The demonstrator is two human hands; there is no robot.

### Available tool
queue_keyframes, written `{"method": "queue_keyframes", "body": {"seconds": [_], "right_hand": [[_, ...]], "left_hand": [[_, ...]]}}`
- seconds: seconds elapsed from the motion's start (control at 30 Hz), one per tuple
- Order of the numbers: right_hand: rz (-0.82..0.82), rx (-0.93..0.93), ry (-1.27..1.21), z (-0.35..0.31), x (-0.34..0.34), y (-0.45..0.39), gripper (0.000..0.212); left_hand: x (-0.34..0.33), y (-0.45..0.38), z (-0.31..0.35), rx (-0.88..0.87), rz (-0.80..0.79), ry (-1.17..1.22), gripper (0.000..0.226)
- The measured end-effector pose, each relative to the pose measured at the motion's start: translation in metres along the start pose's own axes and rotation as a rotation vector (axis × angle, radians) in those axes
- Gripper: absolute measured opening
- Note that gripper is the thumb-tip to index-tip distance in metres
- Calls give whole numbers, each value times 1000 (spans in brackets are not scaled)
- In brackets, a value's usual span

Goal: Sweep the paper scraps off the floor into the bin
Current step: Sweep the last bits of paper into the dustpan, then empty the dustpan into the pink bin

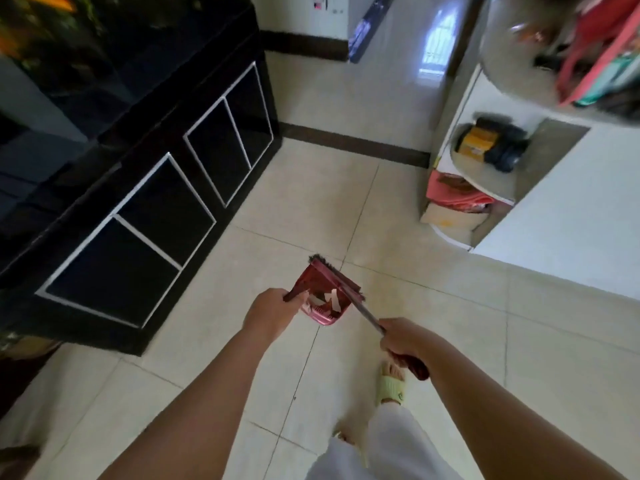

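Gripping the handle of a red dustpan [317,296], the left hand [272,311] holds it up above the tiled floor [311,209], while the right hand [405,339] is wrapped round the handle of a short broom [341,284] whose bristled head lies across the pan's front edge. White paper scraps [329,299] lie inside the pan. A foot in a pale green slipper [391,386] stands below the right hand. A black cabinet [138,188] with white-framed doors lines the left, and white corner shelves [485,174] holding assorted items stand to the right.
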State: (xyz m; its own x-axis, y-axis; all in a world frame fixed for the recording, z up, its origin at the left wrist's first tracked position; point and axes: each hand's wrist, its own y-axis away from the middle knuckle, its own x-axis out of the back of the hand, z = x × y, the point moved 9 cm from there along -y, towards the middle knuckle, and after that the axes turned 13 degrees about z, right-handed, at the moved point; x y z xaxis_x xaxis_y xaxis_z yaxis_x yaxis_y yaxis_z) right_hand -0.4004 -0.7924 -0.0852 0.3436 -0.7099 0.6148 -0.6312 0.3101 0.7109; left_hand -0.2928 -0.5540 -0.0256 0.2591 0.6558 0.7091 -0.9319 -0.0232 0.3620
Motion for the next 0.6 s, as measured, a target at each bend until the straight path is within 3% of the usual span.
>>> {"method": "queue_keyframes", "body": {"seconds": [0.23, 0.43, 0.6], "right_hand": [[98, -185, -151, 99, 68, 38, 18], [202, -298, -242, 211, 120, 61, 3], [297, -430, -356, 327, 163, 99, 17]], "left_hand": [[-74, 37, 134, -246, -167, -81, 42], [-178, 92, 240, -445, -327, -198, 37], [-277, 167, 329, -661, -437, -320, 36]]}}
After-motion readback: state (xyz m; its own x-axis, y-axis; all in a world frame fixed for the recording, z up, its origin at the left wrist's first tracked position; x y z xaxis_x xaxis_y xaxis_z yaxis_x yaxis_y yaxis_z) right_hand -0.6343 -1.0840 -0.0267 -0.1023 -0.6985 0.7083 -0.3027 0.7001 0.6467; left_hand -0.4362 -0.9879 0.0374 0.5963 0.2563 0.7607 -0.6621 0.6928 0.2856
